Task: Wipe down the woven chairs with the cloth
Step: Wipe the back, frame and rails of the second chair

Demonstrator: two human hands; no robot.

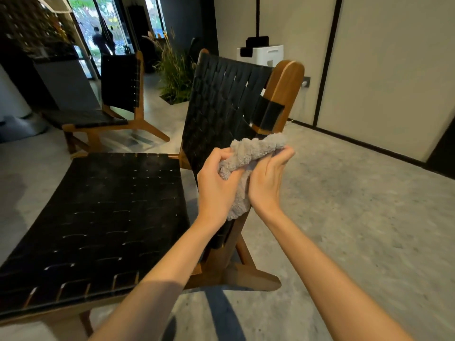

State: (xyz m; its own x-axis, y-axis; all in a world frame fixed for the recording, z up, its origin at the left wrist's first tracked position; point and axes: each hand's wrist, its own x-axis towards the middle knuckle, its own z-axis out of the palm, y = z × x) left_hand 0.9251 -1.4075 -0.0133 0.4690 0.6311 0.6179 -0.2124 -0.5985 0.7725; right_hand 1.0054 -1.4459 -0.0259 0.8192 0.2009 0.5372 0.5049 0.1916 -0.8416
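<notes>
Both hands grasp fluffy grey cloth point(248, 156) before near woven chair's backrest point(221, 104): left hand point(216, 185) bunches one end, right hand point(268, 178) pinches other.

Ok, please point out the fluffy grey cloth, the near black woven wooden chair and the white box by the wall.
Fluffy grey cloth point(256, 148): head view, its bunched upper fold.
Near black woven wooden chair point(118, 205): head view, middle of seat.
White box point(273, 54): head view, front face.

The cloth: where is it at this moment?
In the head view, right of centre, the grey cloth is bunched between the left hand and right hand, by the near chair's backrest.
</notes>
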